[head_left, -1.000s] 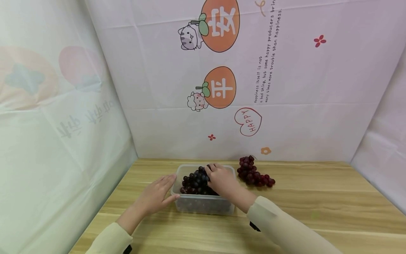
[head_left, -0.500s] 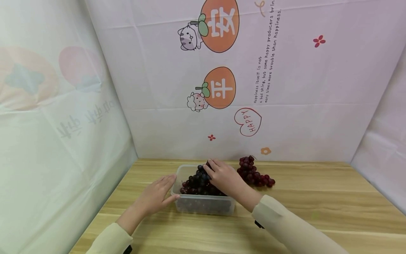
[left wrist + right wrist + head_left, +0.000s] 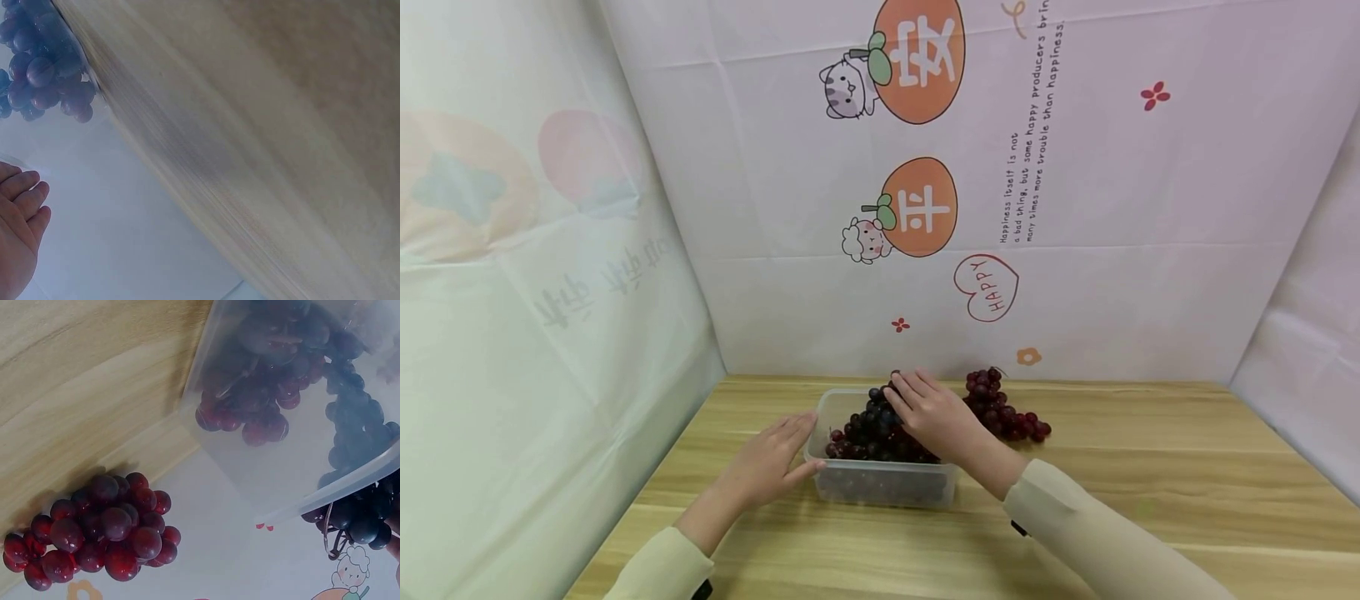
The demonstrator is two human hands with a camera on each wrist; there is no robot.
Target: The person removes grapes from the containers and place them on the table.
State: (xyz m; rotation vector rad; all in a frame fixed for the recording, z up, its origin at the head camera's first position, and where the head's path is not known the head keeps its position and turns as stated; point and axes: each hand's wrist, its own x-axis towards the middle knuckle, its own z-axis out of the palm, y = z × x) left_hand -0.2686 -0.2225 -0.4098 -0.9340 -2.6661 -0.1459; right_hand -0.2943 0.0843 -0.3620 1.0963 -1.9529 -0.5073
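Note:
A clear plastic container [image 3: 883, 490] holds dark grapes [image 3: 871, 423], with redder grapes low in it at the front left. My left hand [image 3: 769, 463] rests its straight fingers at the container's left rim, thumb by the front corner; the left wrist view catches part of that hand [image 3: 20, 234]. Over the right half of the container, my right hand [image 3: 936, 418] grips the upper part of the black grape bunch. Seen from the right wrist, the bunch [image 3: 357, 517] rises past the rim, its stem showing, while most of the gripping hand is out of frame.
A bunch of red grapes [image 3: 1003, 417] lies on the wooden table [image 3: 1150, 467] just right of the container, partly behind my right hand. A white printed cloth [image 3: 1120, 275] hangs along the back edge, and another cloth [image 3: 550, 350] hangs at the left.
My right hand has moved slightly up and to the right, drawing the top of the black grape bunch higher. The left hand and the container have stayed put.

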